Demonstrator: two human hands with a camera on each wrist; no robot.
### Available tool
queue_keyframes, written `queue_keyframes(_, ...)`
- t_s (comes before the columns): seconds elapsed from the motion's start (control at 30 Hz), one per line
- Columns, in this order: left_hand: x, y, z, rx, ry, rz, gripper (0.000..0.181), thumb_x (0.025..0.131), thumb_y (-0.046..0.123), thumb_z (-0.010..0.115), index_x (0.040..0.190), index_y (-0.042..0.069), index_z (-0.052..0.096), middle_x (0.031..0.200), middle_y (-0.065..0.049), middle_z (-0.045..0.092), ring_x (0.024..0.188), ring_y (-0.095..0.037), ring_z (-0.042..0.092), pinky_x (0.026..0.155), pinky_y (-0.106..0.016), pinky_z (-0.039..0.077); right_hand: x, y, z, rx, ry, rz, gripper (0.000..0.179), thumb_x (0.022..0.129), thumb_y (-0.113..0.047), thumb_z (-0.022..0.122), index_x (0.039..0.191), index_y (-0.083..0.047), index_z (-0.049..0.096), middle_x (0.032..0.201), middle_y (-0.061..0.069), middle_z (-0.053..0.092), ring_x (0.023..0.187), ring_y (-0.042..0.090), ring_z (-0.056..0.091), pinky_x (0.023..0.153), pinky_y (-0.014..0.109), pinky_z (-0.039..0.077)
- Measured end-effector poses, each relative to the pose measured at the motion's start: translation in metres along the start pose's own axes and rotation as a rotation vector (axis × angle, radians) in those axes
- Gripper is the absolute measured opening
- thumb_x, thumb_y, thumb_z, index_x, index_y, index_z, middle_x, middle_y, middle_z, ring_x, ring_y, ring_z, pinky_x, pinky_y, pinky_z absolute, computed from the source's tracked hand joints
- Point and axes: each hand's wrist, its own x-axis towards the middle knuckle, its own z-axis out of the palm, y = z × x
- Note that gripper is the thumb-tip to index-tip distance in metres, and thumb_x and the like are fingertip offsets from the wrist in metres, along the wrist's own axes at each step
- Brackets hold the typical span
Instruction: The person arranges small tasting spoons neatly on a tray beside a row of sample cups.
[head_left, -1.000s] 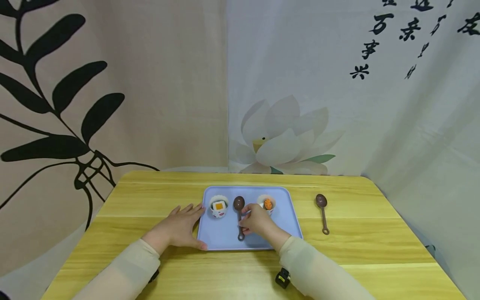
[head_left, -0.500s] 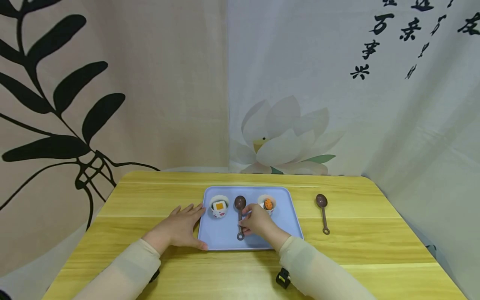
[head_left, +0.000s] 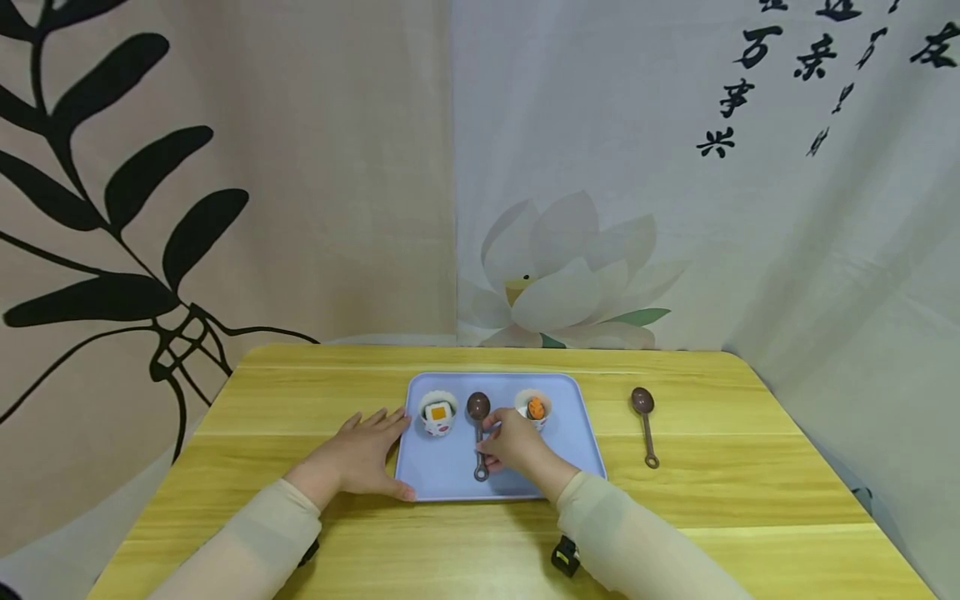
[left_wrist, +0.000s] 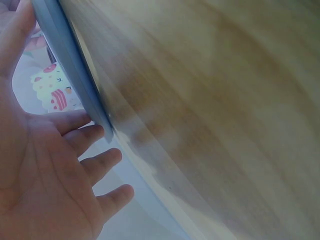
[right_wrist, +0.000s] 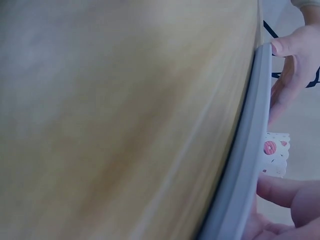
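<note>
A brown spoon (head_left: 477, 407) lies lengthwise near the middle of a light blue tray (head_left: 450, 479), bowl toward the back. My right hand (head_left: 521, 446) pinches its handle, thumb and fingers curled at the shaft. Fingers spread, my left hand (head_left: 360, 458) rests against the tray's left edge, with the thumb at the front corner. In the left wrist view, that hand (left_wrist: 50, 170) shows its palm beside the tray rim (left_wrist: 75, 65). Two patterned paper cups stand on the tray: the left cup (head_left: 437, 427) holds a white-and-orange piece, and the right one an orange spotted piece (head_left: 536, 408).
A second brown spoon (head_left: 643, 417) lies on the wooden table (head_left: 712, 500), right of the tray. Behind the table hangs a printed curtain (head_left: 360, 167) with leaves, a lotus and characters.
</note>
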Motion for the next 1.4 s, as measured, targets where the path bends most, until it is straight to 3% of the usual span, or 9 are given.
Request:
queue_keyframes(0.7,0.001,-0.001,0.001,-0.002,0.0,0.003,0.125,0.064,0.077,0.076,0.154,0.001,0.035,0.162,-0.013,0.029,0.147,-0.044,0.026,0.117,-0.065,0.013,-0.01,-0.002,-0.013,-0.008,0.007,-0.009,0.027,0.089,0.003,0.071,0.113,0.005,0.059,0.082,0.012,0.06,0.062,0.022,0.067,0.057,0.036,0.06)
queue_keyframes(1.1,0.001,-0.001,0.001,-0.004,-0.006,-0.001,0.125,0.064,0.076,0.077,0.154,0.001,0.035,0.163,-0.013,0.028,0.147,-0.043,0.025,0.117,-0.065,0.012,-0.029,-0.013,-0.035,0.0,0.008,-0.064,0.026,0.093,0.002,0.065,0.118,0.006,0.06,0.09,0.013,0.061,0.071,0.026,0.067,0.063,0.036,0.061)
queue_keyframes(1.2,0.001,-0.001,0.001,-0.008,-0.006,0.002,0.125,0.064,0.076,0.077,0.154,0.001,0.035,0.163,-0.013,0.028,0.148,-0.043,0.024,0.117,-0.066,0.012,-0.035,-0.015,-0.042,0.003,0.018,-0.088,0.024,0.093,0.003,0.064,0.117,0.006,0.061,0.093,0.014,0.061,0.075,0.032,0.068,0.063,0.036,0.061)
queue_keyframes(1.4,0.002,-0.001,0.001,-0.01,-0.003,0.006,0.124,0.065,0.075,0.077,0.154,0.001,0.035,0.162,-0.014,0.028,0.148,-0.043,0.024,0.116,-0.067,0.012,-0.043,-0.019,-0.057,-0.013,0.056,-0.109,0.021,0.093,0.0,0.068,0.113,0.002,0.065,0.095,0.011,0.063,0.078,0.03,0.069,0.064,0.035,0.061)
